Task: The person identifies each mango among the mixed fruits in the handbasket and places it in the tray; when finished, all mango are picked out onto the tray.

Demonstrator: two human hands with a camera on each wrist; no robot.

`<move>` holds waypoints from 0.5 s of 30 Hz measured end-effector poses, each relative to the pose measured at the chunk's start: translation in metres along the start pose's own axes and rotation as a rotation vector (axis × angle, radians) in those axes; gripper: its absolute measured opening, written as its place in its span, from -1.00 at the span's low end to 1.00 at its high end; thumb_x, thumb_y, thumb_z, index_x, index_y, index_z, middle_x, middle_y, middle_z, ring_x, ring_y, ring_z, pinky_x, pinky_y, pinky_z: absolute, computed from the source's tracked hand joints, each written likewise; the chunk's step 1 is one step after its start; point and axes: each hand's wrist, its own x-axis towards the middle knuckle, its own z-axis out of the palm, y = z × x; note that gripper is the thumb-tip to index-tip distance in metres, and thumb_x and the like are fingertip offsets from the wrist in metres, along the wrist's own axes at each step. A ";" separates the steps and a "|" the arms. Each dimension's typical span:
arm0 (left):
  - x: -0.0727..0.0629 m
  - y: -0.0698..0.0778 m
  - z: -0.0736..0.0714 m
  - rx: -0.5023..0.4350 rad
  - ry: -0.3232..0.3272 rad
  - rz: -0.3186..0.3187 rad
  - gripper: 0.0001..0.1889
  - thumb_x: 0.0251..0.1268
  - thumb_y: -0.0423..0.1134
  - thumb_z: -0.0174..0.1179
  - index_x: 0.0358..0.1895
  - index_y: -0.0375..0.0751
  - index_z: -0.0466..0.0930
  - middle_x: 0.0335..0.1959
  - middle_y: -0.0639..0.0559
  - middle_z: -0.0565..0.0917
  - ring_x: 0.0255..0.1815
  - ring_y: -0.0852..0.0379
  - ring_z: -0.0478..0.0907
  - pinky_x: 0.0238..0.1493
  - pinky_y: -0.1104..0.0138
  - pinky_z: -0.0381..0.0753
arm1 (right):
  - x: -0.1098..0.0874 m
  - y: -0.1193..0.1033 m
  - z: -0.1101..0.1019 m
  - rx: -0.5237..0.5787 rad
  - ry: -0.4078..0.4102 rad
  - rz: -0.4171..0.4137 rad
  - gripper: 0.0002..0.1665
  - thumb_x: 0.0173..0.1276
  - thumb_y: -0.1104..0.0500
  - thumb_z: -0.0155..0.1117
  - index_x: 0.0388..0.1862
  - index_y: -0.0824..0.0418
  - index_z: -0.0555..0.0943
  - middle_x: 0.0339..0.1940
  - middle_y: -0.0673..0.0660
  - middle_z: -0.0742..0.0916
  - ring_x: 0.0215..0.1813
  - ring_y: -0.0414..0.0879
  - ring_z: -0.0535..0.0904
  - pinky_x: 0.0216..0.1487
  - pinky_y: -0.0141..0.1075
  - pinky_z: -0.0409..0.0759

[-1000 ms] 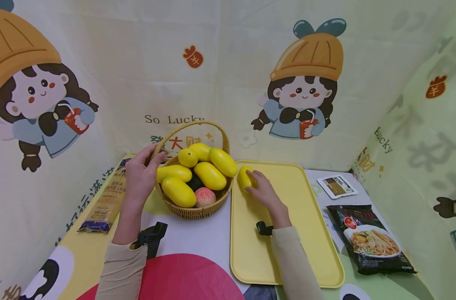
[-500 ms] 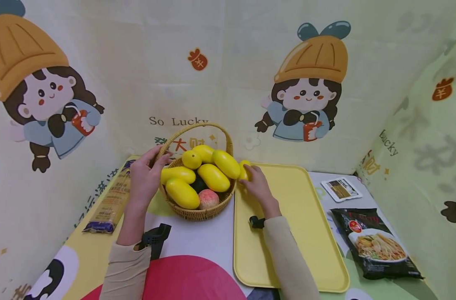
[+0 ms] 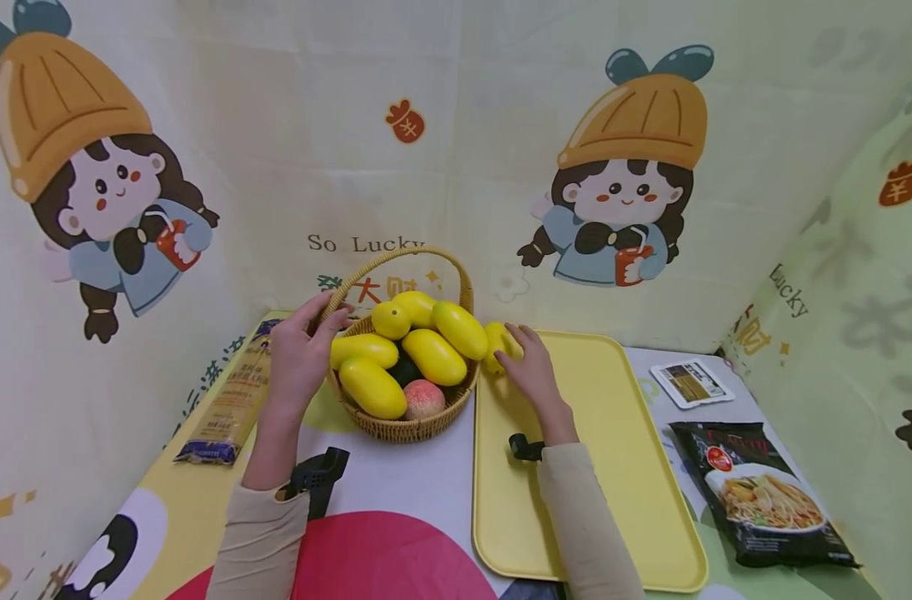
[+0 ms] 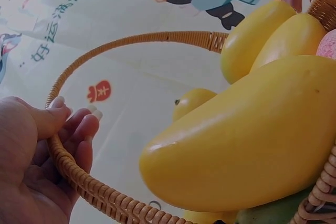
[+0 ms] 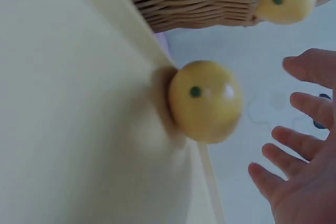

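My left hand grips the left side of the arched handle of a woven basket, its thumb and fingers curled round the wicker. Heaped in the basket are several yellow mangoes, a pink peach and a dark green fruit, mostly covered. Another mango lies at the left edge of the yellow tray, close to the basket's right side. Beside it, my right hand has its fingers spread; the right wrist view shows a gap between them and that mango.
On the left lies a long noodle packet. Right of the tray are a small white flat pack and a black noodle bag. A printed cloth hangs behind and at both sides.
The mango on the tray has shifted slightly back and left, nearer the basket. My right hand moved with it, then drew off to the right. My left hand keeps hold of the handle.
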 end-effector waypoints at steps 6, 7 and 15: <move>0.001 0.000 0.000 0.010 0.003 0.004 -0.53 0.49 -0.05 0.10 0.37 -0.11 0.48 -0.03 -0.14 0.77 -0.11 0.28 0.69 0.01 0.65 0.57 | -0.005 -0.015 -0.012 0.259 0.056 -0.054 -0.34 0.42 0.01 0.28 0.46 0.08 0.40 0.49 0.14 0.44 0.51 0.12 0.31 0.48 0.14 0.34; 0.001 0.000 0.000 0.015 0.002 0.003 -0.53 0.49 -0.04 0.09 0.37 -0.11 0.48 -0.03 -0.13 0.77 -0.11 0.29 0.68 0.01 0.65 0.57 | -0.006 -0.017 -0.012 0.284 0.045 -0.063 -0.33 0.42 0.00 0.28 0.47 0.07 0.39 0.49 0.13 0.44 0.50 0.12 0.32 0.47 0.14 0.35; -0.001 0.001 0.000 0.025 -0.001 -0.006 -0.52 0.50 -0.03 0.08 0.38 -0.12 0.47 -0.01 -0.08 0.77 -0.09 0.19 0.71 -0.03 0.67 0.57 | -0.012 -0.040 0.009 0.344 -0.046 -0.145 -0.25 0.37 0.01 0.35 0.49 0.05 0.35 0.50 0.06 0.43 0.48 0.14 0.35 0.45 0.16 0.37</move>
